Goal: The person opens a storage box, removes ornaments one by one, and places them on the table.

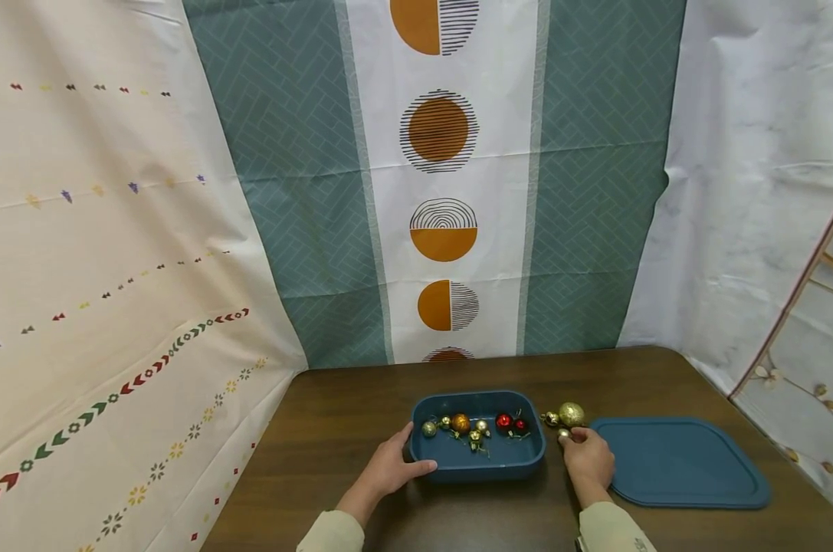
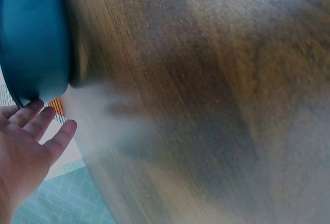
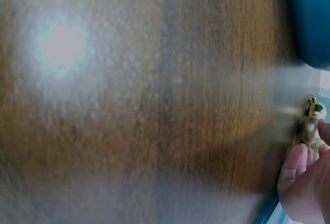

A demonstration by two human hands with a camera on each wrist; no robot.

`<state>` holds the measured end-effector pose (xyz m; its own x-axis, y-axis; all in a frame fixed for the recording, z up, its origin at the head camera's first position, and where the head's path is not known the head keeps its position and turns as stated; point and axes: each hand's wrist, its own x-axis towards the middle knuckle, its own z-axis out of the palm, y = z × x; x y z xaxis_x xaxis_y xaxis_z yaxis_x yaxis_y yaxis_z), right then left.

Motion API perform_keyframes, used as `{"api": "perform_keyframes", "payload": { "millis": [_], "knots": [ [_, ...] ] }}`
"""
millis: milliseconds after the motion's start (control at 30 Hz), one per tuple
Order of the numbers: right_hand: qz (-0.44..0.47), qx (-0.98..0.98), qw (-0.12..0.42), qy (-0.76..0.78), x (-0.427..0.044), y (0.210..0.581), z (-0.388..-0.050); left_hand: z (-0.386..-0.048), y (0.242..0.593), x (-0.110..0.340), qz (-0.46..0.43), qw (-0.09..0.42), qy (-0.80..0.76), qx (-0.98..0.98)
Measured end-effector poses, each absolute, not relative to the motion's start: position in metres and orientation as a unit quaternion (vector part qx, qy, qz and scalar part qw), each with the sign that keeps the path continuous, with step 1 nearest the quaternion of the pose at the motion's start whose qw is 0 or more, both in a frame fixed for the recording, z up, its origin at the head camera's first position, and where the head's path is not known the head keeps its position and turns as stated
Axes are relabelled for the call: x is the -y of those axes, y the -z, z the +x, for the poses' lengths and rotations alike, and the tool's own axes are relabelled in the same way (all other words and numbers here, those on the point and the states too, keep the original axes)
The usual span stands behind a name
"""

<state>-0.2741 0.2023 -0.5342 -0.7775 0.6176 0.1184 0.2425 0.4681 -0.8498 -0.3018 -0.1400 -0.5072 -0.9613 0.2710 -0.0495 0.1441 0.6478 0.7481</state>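
Observation:
A deep blue box (image 1: 474, 473) stands on the table with several small baubles inside: gold and orange ones, among them an orange bauble (image 1: 460, 423), on the left and middle, and a red bauble (image 1: 503, 421) with a darker one at the right. My left hand (image 1: 391, 464) touches the box's left end with its fingers extended, the thumb near the front left corner. Just right of the box, my right hand (image 1: 588, 458) pinches a small gold bauble (image 1: 564, 434) at its fingertips. Beyond those fingers lie a larger glittery gold bauble (image 1: 571, 415) and a small shiny gold bauble (image 1: 550, 418).
A flat blue lid (image 1: 681, 461) lies on the wooden table (image 1: 347, 406), right of my right hand. Patterned cloth (image 1: 306, 192) hangs behind the table and along the left. On the right, a thin ladder-like frame (image 1: 795, 299) shows against pale cloth.

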Motion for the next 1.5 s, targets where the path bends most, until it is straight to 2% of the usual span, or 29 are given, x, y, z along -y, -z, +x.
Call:
{"api": "perform_keyframes", "payload": {
  "millis": [900,1500],
  "knots": [
    [-0.226,0.83,0.252,-0.443,-0.221,0.513,-0.278,-0.303,0.507,0.14,0.11,0.082,-0.415,-0.9],
    [-0.184,0.813,0.262,-0.485,-0.193,0.494,-0.286,-0.302,0.511,0.141,0.119,0.077,-0.412,-0.9]
  ]
}}
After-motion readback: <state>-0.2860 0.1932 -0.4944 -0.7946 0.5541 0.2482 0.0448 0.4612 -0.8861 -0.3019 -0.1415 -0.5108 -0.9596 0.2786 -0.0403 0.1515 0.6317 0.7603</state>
